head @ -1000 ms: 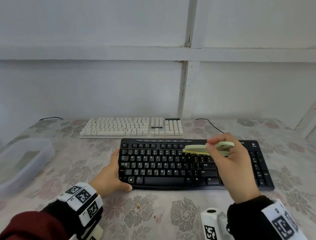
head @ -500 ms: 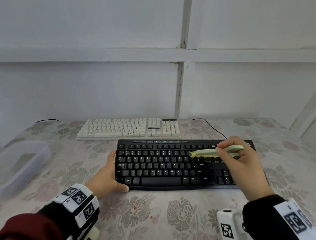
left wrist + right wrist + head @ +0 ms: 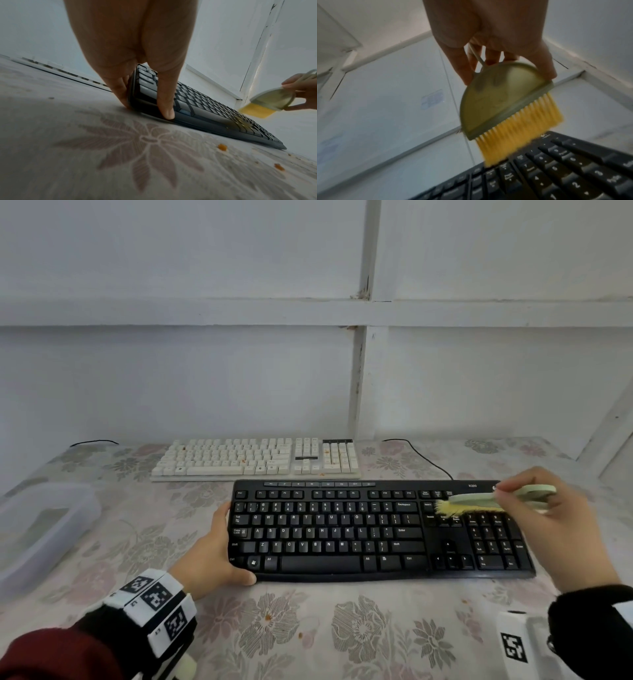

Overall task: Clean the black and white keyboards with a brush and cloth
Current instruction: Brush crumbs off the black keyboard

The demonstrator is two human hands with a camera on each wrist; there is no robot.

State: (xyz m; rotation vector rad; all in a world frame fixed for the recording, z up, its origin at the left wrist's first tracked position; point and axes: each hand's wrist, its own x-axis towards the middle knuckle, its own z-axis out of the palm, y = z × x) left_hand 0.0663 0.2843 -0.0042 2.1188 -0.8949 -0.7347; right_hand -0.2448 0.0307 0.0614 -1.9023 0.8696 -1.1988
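The black keyboard (image 3: 376, 529) lies on the floral tablecloth near me. My left hand (image 3: 219, 556) grips its left end, thumb (image 3: 165, 102) on the front edge and fingers (image 3: 120, 93) against the side. My right hand (image 3: 544, 529) pinches a pale green brush (image 3: 496, 499) with yellow bristles (image 3: 522, 127) over the keys left of the number pad; the bristle tips touch the keys. Behind it lies the white keyboard (image 3: 257, 458), speckled with orange crumbs. No cloth is in view.
A clear plastic box (image 3: 41, 529) stands at the table's left edge. Orange crumbs (image 3: 222, 147) dot the tablecloth (image 3: 342, 628) in front of the black keyboard. A black cable (image 3: 428, 457) runs from the keyboards toward the white wall.
My right hand has carried the brush rightward along the upper key rows, from the keyboard's middle to beside the number pad. The left hand keeps its hold on the left end.
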